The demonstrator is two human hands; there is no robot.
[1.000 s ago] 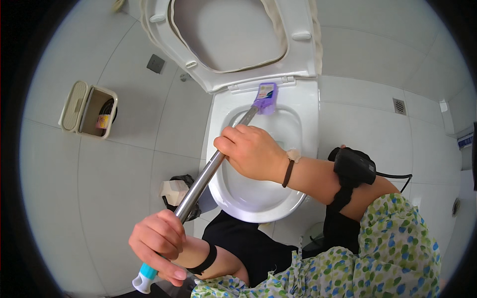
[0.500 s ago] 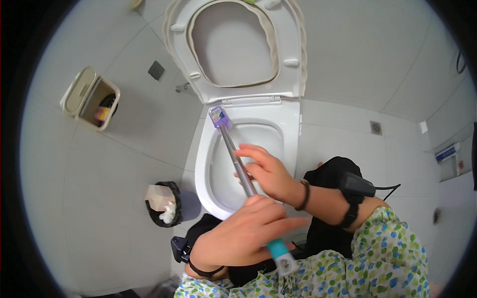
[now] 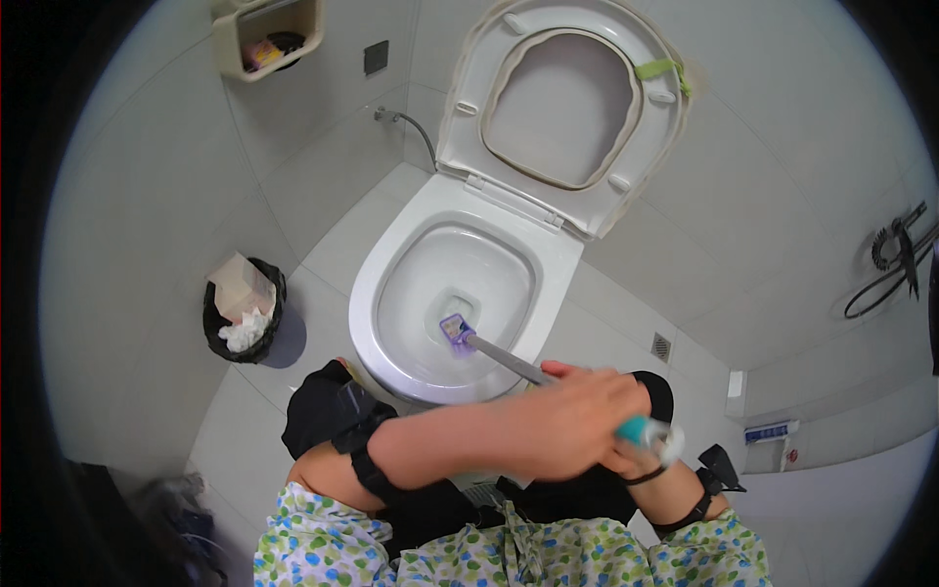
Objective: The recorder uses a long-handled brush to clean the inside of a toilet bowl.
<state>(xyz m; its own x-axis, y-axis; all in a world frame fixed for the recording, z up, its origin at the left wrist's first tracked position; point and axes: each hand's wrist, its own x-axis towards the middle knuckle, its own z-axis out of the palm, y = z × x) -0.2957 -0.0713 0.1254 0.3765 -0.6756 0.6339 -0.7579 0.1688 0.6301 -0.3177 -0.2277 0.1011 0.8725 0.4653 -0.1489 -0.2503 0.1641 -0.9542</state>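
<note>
A long-handled toilet brush (image 3: 509,360) slants across the front of the white toilet bowl (image 3: 391,293). Its purple head (image 3: 456,331) is down inside, near the drain. The grey shaft runs over the front right rim to a teal and whitish handle end. Around the upper part of the handle, my left hand (image 3: 572,421) is closed, its arm crossing from the left; it is blurred. My right hand (image 3: 636,465) lies behind and below it, mostly hidden, and appears closed on the shaft too. The lid and seat (image 3: 469,108) stand raised.
A bin (image 3: 284,338) with a black bag, tissue and a carton stands left of the toilet. On the left wall hang a beige box (image 3: 230,49) and a dark socket plate (image 3: 376,58). A hose valve (image 3: 386,115) sits behind; a floor drain (image 3: 661,347) is at right.
The brush head has gone from above the bowl's back left rim down into the bowl. Both hands have shifted right, the left now covering much of the right. My view has turned and moved.
</note>
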